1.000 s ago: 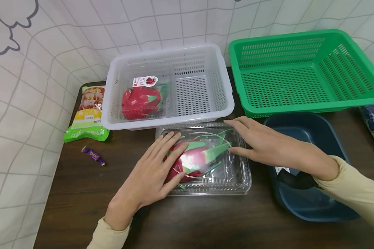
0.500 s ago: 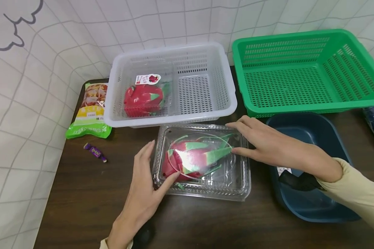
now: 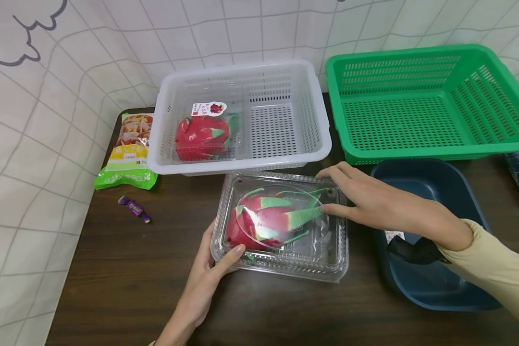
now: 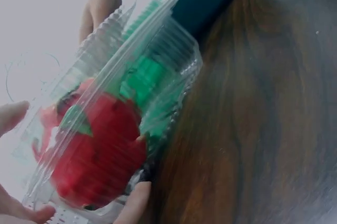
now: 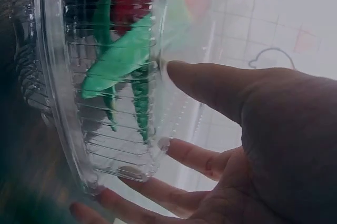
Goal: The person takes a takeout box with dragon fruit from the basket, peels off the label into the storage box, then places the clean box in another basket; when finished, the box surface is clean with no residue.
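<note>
A clear plastic clamshell box lies on the brown table with a red and green dragon fruit inside, its lid down. My left hand grips the box's front left corner, thumb on top and fingers reaching underneath. In the left wrist view a fingertip shows at the bottom edge of the box. My right hand rests at the right side of the box. Its thumb touches the lid, and the extended fingers lie along the edge in the right wrist view.
Behind stands a white basket holding another boxed dragon fruit. A green basket is at back right, a dark blue basin in front of it. To the left lie a green-yellow food bag and a purple-wrapped candy.
My left hand has slid off the lid to the box's left side and now grips its front corner. The box has turned slightly. My right hand has stayed nearly still.
</note>
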Available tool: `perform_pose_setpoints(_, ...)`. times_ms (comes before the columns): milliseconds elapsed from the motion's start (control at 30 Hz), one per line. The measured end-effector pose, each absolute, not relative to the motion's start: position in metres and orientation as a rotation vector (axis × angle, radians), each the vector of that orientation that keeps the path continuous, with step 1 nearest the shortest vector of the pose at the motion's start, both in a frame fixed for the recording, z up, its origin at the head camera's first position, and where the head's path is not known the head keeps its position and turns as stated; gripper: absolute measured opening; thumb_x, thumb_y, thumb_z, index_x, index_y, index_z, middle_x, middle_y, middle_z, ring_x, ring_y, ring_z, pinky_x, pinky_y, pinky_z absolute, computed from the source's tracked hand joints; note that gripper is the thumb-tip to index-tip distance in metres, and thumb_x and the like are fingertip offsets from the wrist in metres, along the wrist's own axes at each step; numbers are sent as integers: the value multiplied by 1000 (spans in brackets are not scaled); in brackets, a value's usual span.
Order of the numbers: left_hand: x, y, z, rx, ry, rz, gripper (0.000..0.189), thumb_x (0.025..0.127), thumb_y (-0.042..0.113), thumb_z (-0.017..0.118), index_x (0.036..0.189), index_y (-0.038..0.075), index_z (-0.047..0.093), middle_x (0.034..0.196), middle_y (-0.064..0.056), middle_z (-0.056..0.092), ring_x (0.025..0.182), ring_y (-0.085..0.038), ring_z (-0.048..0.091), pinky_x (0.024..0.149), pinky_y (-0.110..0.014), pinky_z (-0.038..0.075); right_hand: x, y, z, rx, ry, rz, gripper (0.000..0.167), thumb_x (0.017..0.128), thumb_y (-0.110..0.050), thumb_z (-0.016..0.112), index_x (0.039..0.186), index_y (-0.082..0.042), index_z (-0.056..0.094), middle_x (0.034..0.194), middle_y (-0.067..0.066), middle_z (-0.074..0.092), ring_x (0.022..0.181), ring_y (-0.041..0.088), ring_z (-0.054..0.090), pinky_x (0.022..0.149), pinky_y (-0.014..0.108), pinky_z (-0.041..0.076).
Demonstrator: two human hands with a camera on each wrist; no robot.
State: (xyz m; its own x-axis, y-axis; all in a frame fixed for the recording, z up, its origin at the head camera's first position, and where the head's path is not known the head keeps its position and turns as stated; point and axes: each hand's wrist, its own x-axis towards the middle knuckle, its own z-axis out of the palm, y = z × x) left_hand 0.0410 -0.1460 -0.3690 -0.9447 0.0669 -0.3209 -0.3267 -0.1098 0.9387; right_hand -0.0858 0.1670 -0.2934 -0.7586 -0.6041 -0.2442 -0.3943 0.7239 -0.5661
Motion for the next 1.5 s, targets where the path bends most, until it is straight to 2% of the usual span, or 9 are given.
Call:
perform_pose_setpoints(167, 41, -138, -371, -312, 1815, 2236, 77, 99, 19, 70, 162, 28, 27, 159, -7, 39, 132, -34, 50, 99, -37, 56, -85, 168, -297, -703, 2482, -708, 66, 101, -42, 68, 154, -11, 41, 136, 15, 49, 119, 32, 52, 96, 52, 54)
perform_pose_setpoints(400, 43, -128, -374, -357, 1726, 2366, 77, 99, 14, 67, 163, 30, 27, 160, -6, 36, 136, -36, 46, 101, -39, 55, -82, 168, -301, -775, 2521, -677, 61, 106, -36, 63, 157, -14, 39, 134, 14, 54, 119, 31, 51, 94, 53, 49)
perform_pose_setpoints(600, 46, -123, -376, -403, 1713, 2431, 79, 98, 11, 63, 164, 31, 23, 162, -7, 29, 141, -38, 39, 99, -42, 57, -77, 169, -299, -727, 2513, -685, 62, 104, -38, 65, 157, -16, 40, 142, 15, 53, 128, 36, 50, 102, 62, 49)
perform_pose_setpoints(767, 49, -124, -376, -393, 1698, 2464, 74, 99, 9, 59, 163, 27, 26, 162, -7, 28, 143, -36, 35, 102, -43, 55, -72, 173, -292, -758, 2535, -696, 63, 103, -38, 67, 156, -15, 42, 144, 13, 55, 131, 36, 50, 105, 63, 47)
perform_pose_setpoints(833, 51, -125, -375, -382, 1683, 2479, 70, 102, 9, 55, 163, 27, 27, 162, -8, 28, 143, -37, 36, 102, -44, 55, -73, 175, -287, -781, 2539, -722, 60, 104, -38, 66, 155, -16, 44, 145, 10, 56, 131, 34, 51, 105, 62, 47)
perform_pose_setpoints(1033, 53, -135, -370, -332, 1562, 2518, 61, 106, 15, 45, 162, 26, 27, 163, -10, 29, 137, -34, 47, 102, -47, 53, -89, 189, -274, -814, 2350, -976, 51, 107, -25, 63, 154, -16, 47, 133, 8, 62, 116, 24, 61, 88, 46, 56)
perform_pose_setpoints(1333, 62, -143, -366, -275, 1525, 2479, 58, 106, 16, 43, 161, 24, 27, 161, -13, 29, 135, -33, 50, 104, -48, 53, -93, 190, -275, -769, 2004, -1051, 54, 107, -30, 59, 158, -27, 43, 150, 6, 52, 130, 29, 55, 101, 52, 52)
perform_pose_setpoints(1500, 65, -149, -357, -177, 1521, 2462, 59, 106, 16, 41, 162, 24, 26, 164, -14, 28, 138, -33, 48, 106, -47, 51, -88, 185, -275, -763, 1884, -1022, 62, 107, -35, 57, 163, -34, 32, 165, 4, 33, 146, 35, 36, 109, 64, 43)
